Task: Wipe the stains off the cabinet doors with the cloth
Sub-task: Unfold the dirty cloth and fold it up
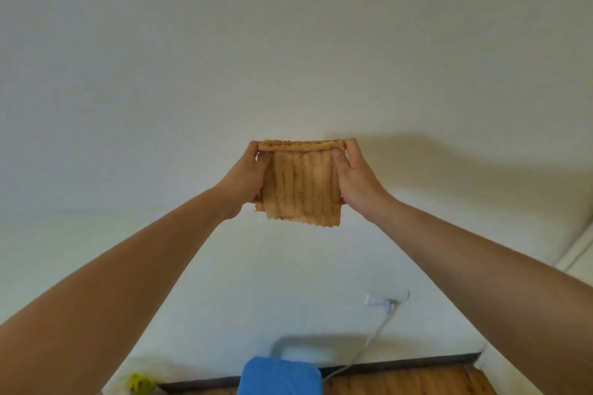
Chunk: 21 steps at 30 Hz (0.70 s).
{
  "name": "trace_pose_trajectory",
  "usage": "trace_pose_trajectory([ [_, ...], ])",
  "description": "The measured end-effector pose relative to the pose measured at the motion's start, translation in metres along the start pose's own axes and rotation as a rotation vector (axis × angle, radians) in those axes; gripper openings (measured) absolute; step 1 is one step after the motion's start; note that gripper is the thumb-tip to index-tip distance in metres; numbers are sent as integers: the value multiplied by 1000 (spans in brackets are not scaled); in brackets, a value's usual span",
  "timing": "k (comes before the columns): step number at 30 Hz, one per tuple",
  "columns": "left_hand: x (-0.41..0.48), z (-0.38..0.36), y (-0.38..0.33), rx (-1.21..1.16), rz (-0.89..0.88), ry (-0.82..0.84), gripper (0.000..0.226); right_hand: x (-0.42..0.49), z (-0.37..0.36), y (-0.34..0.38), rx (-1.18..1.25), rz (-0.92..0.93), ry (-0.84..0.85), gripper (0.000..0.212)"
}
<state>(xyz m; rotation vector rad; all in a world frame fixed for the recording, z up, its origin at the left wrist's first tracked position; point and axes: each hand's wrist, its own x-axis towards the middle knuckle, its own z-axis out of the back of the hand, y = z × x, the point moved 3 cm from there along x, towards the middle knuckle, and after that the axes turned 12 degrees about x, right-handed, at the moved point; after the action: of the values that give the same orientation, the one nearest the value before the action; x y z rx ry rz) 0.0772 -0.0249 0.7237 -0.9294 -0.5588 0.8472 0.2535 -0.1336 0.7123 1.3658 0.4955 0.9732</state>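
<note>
Cloth [301,189], tan ribbed fabric square, pinched between left grip [247,176] and right grip [353,179]; best folded into flat pad before wiping.

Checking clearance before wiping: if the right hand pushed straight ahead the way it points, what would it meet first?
Probably the white surface behind the cloth; nothing else shows between, though depth is unclear.

Tan-brown cloth [301,186] at centre, ribbed in vertical stripes. Plain cream-white panel [288,42] behind. Bright blue object [279,377] bottom centre; yellow, dark-speckled thing [139,383] lower left; orange-brown wood-grain floor [417,383] lower right.
</note>
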Motion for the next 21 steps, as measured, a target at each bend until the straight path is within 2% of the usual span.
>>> trace_pose_trajectory([
  [14, -17, -154, 326, 156, 225, 151, 32, -83, -92, -325, -126, -243, 27, 24],
  [21, -37, -211, 456, 172, 273, 166, 31, -130, -137, -467, -118, -352, 55, 23],
])
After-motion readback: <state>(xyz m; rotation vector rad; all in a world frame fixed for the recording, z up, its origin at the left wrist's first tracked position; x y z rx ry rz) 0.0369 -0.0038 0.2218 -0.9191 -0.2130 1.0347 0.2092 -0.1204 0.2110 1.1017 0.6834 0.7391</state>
